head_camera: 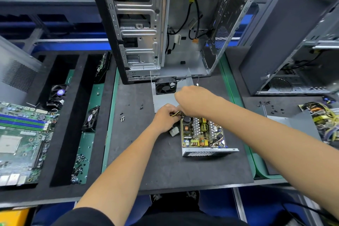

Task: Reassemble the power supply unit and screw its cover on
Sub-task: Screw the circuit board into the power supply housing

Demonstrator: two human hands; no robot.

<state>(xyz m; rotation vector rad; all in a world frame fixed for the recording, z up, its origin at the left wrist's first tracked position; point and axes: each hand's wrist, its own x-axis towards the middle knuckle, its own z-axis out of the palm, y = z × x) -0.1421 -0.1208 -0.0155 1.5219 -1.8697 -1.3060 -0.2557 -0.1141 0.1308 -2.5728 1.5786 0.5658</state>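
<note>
PSU chassis (pixel 203 134) sits open on the black foam mat (pixel 146 152) on the counter, right of mat centre, circuit board facing up. Long axis runs near-to-far with a slight tilt; the perforated vent wall (pixel 209 152) is the near end, facing the person, and the big capacitor end points away toward the PC case (pixel 165 24).

Cable bundle (pixel 176 113), yellow and black wires, leaves the chassis at its far-left corner. Left hand (pixel 165 117) has its fingers curled shut around that bundle, just left of the chassis corner and touching it. A white Molex-type connector (pixel 173 131) hangs below the left hand, beside the chassis left wall.

Right hand (pixel 192 100) comes in over the far end of the chassis, knuckles up, fingers bent down toward the same bundle. Fingertips are hidden under the hand, so I cannot tell whether they pinch anything.

PSU cover (pixel 165 100), grey sheet metal with its fan (pixel 166 87) mounted, lies flat on the mat directly beyond the hands, between the chassis and the PC case, separate from the chassis. Right hand overlaps its right edge.

Loose screws (pixel 122 118) sit on the mat left of the hands, well clear of the chassis.
</note>
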